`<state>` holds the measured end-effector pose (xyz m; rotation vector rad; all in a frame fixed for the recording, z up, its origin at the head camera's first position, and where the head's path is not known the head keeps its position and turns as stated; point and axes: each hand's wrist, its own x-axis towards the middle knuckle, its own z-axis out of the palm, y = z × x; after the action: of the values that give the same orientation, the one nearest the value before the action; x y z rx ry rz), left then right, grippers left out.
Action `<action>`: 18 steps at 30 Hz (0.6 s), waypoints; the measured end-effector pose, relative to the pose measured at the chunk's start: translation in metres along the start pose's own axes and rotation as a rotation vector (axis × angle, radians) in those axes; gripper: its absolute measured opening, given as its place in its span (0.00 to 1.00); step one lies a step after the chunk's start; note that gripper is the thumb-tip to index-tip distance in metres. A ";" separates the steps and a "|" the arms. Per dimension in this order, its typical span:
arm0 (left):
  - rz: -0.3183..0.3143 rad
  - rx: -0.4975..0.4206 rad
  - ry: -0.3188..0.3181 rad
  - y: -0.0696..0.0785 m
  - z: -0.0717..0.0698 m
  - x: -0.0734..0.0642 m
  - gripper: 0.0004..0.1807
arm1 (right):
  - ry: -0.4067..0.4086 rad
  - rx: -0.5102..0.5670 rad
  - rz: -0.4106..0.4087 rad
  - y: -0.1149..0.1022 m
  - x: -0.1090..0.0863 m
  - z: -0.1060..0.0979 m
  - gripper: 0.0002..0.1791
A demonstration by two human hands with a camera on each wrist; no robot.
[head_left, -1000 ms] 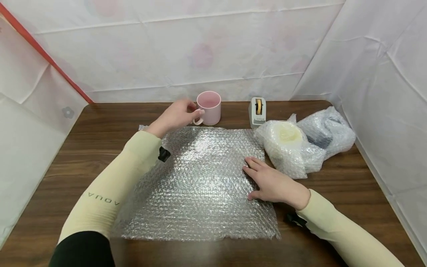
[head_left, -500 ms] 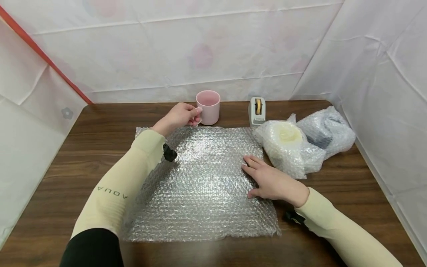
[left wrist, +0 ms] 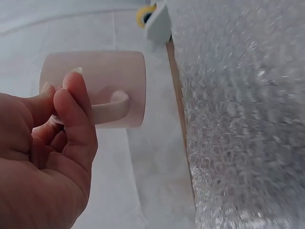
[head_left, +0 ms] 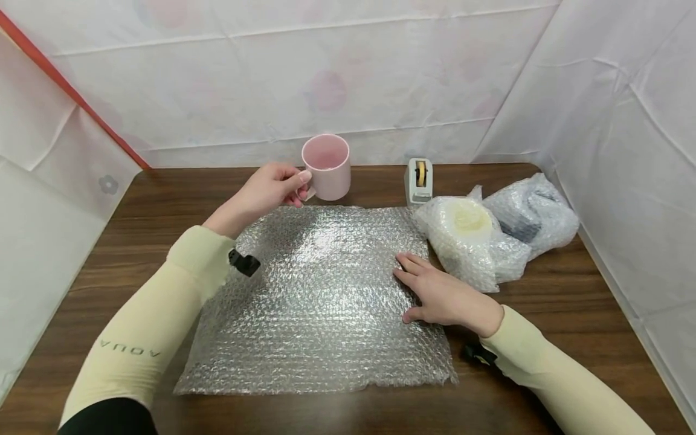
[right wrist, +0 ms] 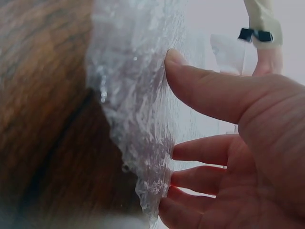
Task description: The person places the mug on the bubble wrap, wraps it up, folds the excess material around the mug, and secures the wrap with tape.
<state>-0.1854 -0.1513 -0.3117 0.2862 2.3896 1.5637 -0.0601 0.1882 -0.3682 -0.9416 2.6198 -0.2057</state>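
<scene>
My left hand (head_left: 274,187) pinches the handle of a pink mug (head_left: 333,181) between thumb and fingers. In the left wrist view the mug (left wrist: 114,71) is held off the table, its handle (left wrist: 112,110) in my fingers. A sheet of bubble wrap (head_left: 326,290) lies flat across the middle of the table. On the sheet's right edge rests my right hand (head_left: 443,296), fingers spread. The right wrist view has the fingertips and thumb of that hand (right wrist: 228,157) touching the bubble wrap (right wrist: 138,119).
A tape dispenser (head_left: 419,182) with yellow tape stands at the back of the brown wooden table (head_left: 136,241). Two bundles wrapped in bubble wrap sit at the right: a pale yellowish one (head_left: 467,235) and a darker one (head_left: 535,211). White sheeting (head_left: 272,78) hangs behind.
My left hand has taken hold of the mug's handle, lifted the mug and moved it a little left. The right hand has stayed on the bubble wrap.
</scene>
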 end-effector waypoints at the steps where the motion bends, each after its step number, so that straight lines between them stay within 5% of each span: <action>1: 0.002 0.008 -0.012 0.001 0.000 -0.007 0.24 | 0.001 0.000 0.000 0.000 0.000 0.000 0.51; 12: 0.084 0.101 -0.223 -0.025 0.013 -0.086 0.18 | -0.008 0.005 -0.002 -0.001 0.001 -0.001 0.50; 18: 0.101 0.120 -0.319 -0.042 0.018 -0.115 0.17 | 0.003 -0.006 -0.010 0.000 0.001 0.000 0.50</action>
<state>-0.0717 -0.1879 -0.3442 0.6391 2.2490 1.3010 -0.0607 0.1879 -0.3679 -0.9575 2.6205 -0.2022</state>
